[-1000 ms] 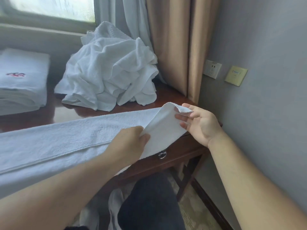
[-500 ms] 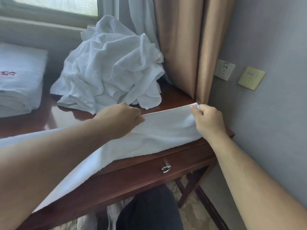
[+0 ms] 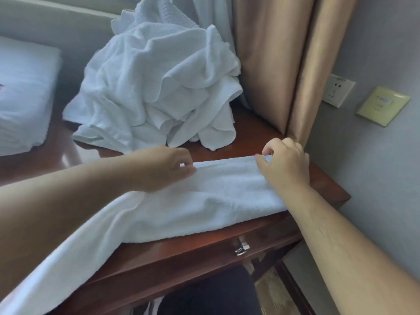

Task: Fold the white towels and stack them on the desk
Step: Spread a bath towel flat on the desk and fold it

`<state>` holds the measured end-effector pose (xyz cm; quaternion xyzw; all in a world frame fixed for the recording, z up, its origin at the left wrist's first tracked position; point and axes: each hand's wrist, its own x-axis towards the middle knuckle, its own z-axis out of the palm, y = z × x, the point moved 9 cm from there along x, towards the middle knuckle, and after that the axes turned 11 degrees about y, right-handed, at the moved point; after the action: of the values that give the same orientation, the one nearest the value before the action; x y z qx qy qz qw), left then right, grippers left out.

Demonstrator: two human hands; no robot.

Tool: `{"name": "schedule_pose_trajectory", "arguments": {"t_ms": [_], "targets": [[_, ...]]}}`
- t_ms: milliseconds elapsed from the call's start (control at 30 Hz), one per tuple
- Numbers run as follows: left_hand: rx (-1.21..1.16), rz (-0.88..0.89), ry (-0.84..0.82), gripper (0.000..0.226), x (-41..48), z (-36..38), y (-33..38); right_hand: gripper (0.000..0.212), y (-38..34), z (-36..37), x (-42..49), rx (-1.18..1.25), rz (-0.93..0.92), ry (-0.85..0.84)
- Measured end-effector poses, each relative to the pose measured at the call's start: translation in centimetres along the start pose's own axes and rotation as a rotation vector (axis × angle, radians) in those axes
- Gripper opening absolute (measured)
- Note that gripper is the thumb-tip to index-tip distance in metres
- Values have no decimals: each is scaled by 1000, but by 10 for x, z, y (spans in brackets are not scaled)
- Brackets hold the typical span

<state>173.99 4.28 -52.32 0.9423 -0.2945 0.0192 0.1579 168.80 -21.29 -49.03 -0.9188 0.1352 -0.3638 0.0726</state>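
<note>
A long white towel [image 3: 204,201] lies folded lengthwise across the front of the dark wooden desk [image 3: 261,137], its left part drooping off the front edge. My left hand [image 3: 166,169] pinches the towel's far edge near the middle. At the towel's right end my right hand [image 3: 286,164] pinches the same far edge, close to the desk's right side. Behind the hands sits a heap of crumpled white towels [image 3: 156,92]. A stack of folded white towels [image 3: 22,94] rests at the far left.
Beige curtains [image 3: 284,64] hang right behind the desk's back right corner. The grey wall at right carries a socket [image 3: 338,93] and a yellow switch plate [image 3: 383,105]. A drawer with a metal handle [image 3: 242,248] is under the desk front. A dark seat [image 3: 211,294] is below.
The towel end, held up in the air a second ago, has been laid down on the desk. Both hands moved forward and down, pinching its far edge.
</note>
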Motion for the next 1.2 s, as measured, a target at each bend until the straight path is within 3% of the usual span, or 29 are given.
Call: {"name": "schedule_pose_trajectory", "arguments": {"t_ms": [133,300,433,600,667,800,900,1000,1067,1200], "targets": [[12,-45,160,23,-58,-48,-46,22,-112,-15,-36,468,-305,-5],[55,-196,425,14,-172,-93,-109,20,-244,-41,-105,798,-699,-47],[172,-368,596,12,-271,-102,-147,15,-326,-52,-167,835,-996,-172],[79,-534,576,21,-350,-86,-174,47,-380,-48,-223,809,-1216,-468],[13,-545,540,27,-361,-78,-177,45,-389,-47,-236,751,-1322,-431],[-59,-526,517,34,-364,-74,-180,20,-393,-55,-244,750,-1427,-265],[-130,-488,493,42,-358,-75,-188,15,-393,-60,-242,807,-1394,-226],[-298,-499,492,35,-348,-80,-203,14,-401,-54,-214,937,-1068,-378],[-403,-522,480,29,-339,-85,-212,14,-408,-34,-194,902,-833,-516],[-579,-487,532,48,-335,-99,-214,20,-416,1,-159,877,-536,-634]]}}
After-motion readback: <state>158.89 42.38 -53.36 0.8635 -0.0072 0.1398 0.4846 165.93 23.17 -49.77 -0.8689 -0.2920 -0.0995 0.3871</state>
